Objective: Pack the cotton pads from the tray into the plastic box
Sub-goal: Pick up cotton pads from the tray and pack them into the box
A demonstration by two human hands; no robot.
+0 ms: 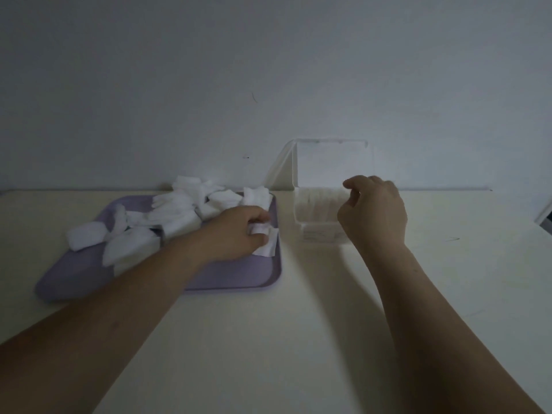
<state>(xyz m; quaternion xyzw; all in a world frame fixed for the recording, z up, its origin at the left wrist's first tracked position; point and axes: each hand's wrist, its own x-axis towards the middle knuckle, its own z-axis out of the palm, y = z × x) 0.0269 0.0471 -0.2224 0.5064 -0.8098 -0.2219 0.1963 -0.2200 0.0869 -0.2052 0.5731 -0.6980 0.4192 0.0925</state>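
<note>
left hand (239,231) pinching a few cotton pads (263,231) at the purple tray (233,276) right edge, right hand (373,210) loosely curled, empty, steadying the open plastic box (316,216) just beside; best lift pads flat, slot them upright beside those inside

Plain room, cream table (298,339), bare wall (268,70)

Dim, greyish light throughout; soft shadows fall left of both forearms on the table (298,339). Edges bend slightly, and detail looks perhaps mildly soft.
</note>
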